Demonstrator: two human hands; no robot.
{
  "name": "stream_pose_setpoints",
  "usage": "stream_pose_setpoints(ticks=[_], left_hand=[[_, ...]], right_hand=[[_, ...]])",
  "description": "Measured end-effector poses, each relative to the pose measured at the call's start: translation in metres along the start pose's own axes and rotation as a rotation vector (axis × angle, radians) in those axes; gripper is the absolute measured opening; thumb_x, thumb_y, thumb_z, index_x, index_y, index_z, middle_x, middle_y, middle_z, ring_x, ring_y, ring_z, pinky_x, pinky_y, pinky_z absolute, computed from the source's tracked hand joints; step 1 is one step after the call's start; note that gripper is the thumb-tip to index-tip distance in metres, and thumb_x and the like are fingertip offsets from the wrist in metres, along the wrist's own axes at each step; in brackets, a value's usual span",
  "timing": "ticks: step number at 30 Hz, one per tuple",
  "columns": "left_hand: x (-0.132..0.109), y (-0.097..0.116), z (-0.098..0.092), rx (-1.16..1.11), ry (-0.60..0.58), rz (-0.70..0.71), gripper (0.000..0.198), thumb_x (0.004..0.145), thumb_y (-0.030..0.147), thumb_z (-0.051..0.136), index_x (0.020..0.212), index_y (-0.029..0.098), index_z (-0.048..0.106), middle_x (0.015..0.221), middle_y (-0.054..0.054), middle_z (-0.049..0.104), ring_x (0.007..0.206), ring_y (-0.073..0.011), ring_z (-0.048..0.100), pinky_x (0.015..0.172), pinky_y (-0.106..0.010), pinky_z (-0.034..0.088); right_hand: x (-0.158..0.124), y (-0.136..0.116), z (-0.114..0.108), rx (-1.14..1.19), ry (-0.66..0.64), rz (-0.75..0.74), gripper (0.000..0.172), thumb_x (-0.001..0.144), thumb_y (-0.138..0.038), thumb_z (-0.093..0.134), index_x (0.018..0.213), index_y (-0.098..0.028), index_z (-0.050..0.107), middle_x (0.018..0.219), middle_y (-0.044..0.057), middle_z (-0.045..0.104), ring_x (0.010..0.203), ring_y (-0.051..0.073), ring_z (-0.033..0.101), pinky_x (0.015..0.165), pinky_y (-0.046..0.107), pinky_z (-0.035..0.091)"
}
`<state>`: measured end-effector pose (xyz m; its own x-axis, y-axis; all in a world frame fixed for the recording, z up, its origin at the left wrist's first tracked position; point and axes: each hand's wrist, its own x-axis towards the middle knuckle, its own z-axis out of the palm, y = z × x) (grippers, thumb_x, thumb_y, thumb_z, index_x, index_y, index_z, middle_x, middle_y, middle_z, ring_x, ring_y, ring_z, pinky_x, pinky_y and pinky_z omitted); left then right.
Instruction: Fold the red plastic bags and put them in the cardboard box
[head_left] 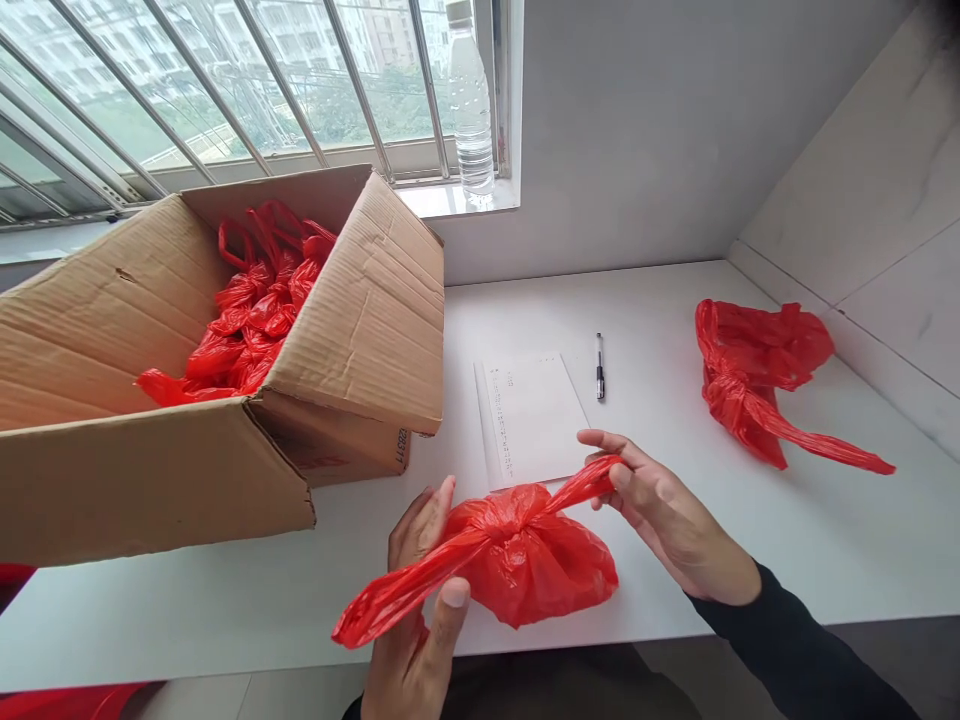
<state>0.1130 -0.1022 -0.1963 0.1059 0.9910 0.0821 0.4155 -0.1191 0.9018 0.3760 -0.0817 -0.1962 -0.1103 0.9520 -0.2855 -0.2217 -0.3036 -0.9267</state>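
Observation:
A knotted red plastic bag (pixel 536 565) sits at the table's front edge, its two twisted handle ends sticking out left and right. My right hand (pixel 664 510) pinches the tip of the right handle end between thumb and fingers. On the other side, my left hand (pixel 420 610) is open against the bag, thumb and fingers apart, with the left handle end lying across between them. What the bag contains is hidden.
An open cardboard box (pixel 360 310) on the left holds several tied red bags (pixel 251 310). Behind my hands lie a printed sheet (pixel 532 415) and a black pen (pixel 600 368). Another red bag (pixel 757 375) lies at right. A water bottle (pixel 472 110) stands on the windowsill.

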Motion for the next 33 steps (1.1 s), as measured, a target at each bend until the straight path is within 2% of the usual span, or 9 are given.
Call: stream_pose_setpoints(ticks=[3, 8, 10, 12, 15, 19, 23, 28, 33], left_hand=[[0.004, 0.003, 0.01, 0.059, -0.016, 0.096, 0.042, 0.104, 0.037, 0.038, 0.145, 0.039, 0.046, 0.153, 0.003, 0.047, 0.146, -0.0231, 0.032, 0.12, -0.044, 0.028], [0.009, 0.01, 0.019, -0.008, -0.023, 0.145, 0.041, 0.106, 0.033, 0.03, 0.132, 0.038, 0.061, 0.139, 0.005, 0.06, 0.141, -0.0203, 0.038, 0.118, -0.041, 0.032], [0.01, 0.007, 0.018, -0.003, 0.006, 0.106, 0.042, 0.107, 0.032, 0.028, 0.132, 0.038, 0.061, 0.139, 0.005, 0.06, 0.14, -0.019, 0.04, 0.117, -0.04, 0.033], [0.009, 0.0, 0.015, 0.063, 0.03, 0.077, 0.04, 0.107, 0.033, 0.03, 0.133, 0.038, 0.06, 0.141, 0.005, 0.057, 0.139, -0.0189, 0.04, 0.117, -0.04, 0.033], [0.005, -0.009, 0.009, 0.175, 0.046, 0.053, 0.039, 0.106, 0.031, 0.033, 0.136, 0.038, 0.057, 0.142, 0.004, 0.056, 0.138, -0.0177, 0.041, 0.116, -0.038, 0.034], [0.0, -0.004, 0.016, 0.264, 0.077, 0.23, 0.044, 0.106, 0.022, 0.031, 0.144, 0.032, 0.05, 0.149, 0.0, 0.05, 0.141, -0.0203, 0.04, 0.116, -0.038, 0.034], [-0.002, -0.008, 0.035, 0.42, -0.021, 0.532, 0.049, 0.103, 0.017, 0.037, 0.152, 0.02, 0.037, 0.157, -0.008, 0.039, 0.147, -0.0289, 0.032, 0.121, -0.046, 0.029], [-0.004, -0.039, 0.051, 0.665, -0.161, 0.567, 0.059, 0.098, 0.013, 0.042, 0.155, 0.01, 0.026, 0.158, -0.011, 0.039, 0.151, -0.0271, 0.023, 0.125, -0.047, 0.016], [-0.004, -0.048, 0.055, 0.724, -0.155, 0.583, 0.059, 0.096, 0.014, 0.044, 0.153, 0.008, 0.03, 0.157, -0.012, 0.042, 0.152, -0.0271, 0.024, 0.125, -0.048, 0.015]], right_hand=[[0.0, 0.007, 0.008, -0.094, -0.062, 0.042, 0.038, 0.096, -0.053, 0.054, 0.125, -0.029, 0.057, 0.095, 0.0, 0.061, 0.088, 0.016, 0.054, 0.093, 0.034, 0.042], [-0.007, 0.005, 0.028, 0.135, -0.053, -0.189, 0.034, 0.103, -0.049, 0.039, 0.099, -0.027, 0.065, 0.118, 0.003, 0.063, 0.116, 0.018, 0.055, 0.103, 0.034, 0.041], [-0.009, 0.001, 0.031, 0.296, -0.134, -0.219, 0.033, 0.105, -0.045, 0.033, 0.095, -0.028, 0.061, 0.094, 0.0, 0.066, 0.103, 0.015, 0.062, 0.11, 0.039, 0.039], [-0.01, -0.001, 0.029, 0.313, -0.177, -0.213, 0.032, 0.105, -0.042, 0.033, 0.09, -0.027, 0.057, 0.063, -0.005, 0.054, 0.079, 0.013, 0.063, 0.115, 0.043, 0.033], [-0.013, 0.003, 0.021, 0.12, -0.131, -0.217, 0.033, 0.106, -0.039, 0.035, 0.09, -0.025, 0.06, 0.054, -0.007, 0.047, 0.065, 0.011, 0.059, 0.113, 0.043, 0.036], [-0.022, 0.012, 0.025, -0.211, -0.013, -0.421, 0.031, 0.106, -0.035, 0.036, 0.116, -0.029, 0.064, 0.093, 0.0, 0.07, 0.097, 0.015, 0.065, 0.103, 0.035, 0.048], [-0.025, 0.033, 0.046, -0.809, -0.006, -0.748, 0.042, 0.103, -0.028, 0.042, 0.145, -0.026, 0.047, 0.149, 0.005, 0.048, 0.141, 0.023, 0.041, 0.119, 0.045, 0.037], [-0.016, 0.071, 0.056, -1.291, 0.081, -0.739, 0.053, 0.103, -0.03, 0.039, 0.154, -0.016, 0.031, 0.159, 0.007, 0.035, 0.149, 0.028, 0.026, 0.115, 0.054, 0.041], [-0.011, 0.082, 0.053, -1.38, 0.114, -0.743, 0.054, 0.102, -0.029, 0.039, 0.154, -0.014, 0.031, 0.161, 0.005, 0.033, 0.15, 0.028, 0.026, 0.113, 0.053, 0.045]])
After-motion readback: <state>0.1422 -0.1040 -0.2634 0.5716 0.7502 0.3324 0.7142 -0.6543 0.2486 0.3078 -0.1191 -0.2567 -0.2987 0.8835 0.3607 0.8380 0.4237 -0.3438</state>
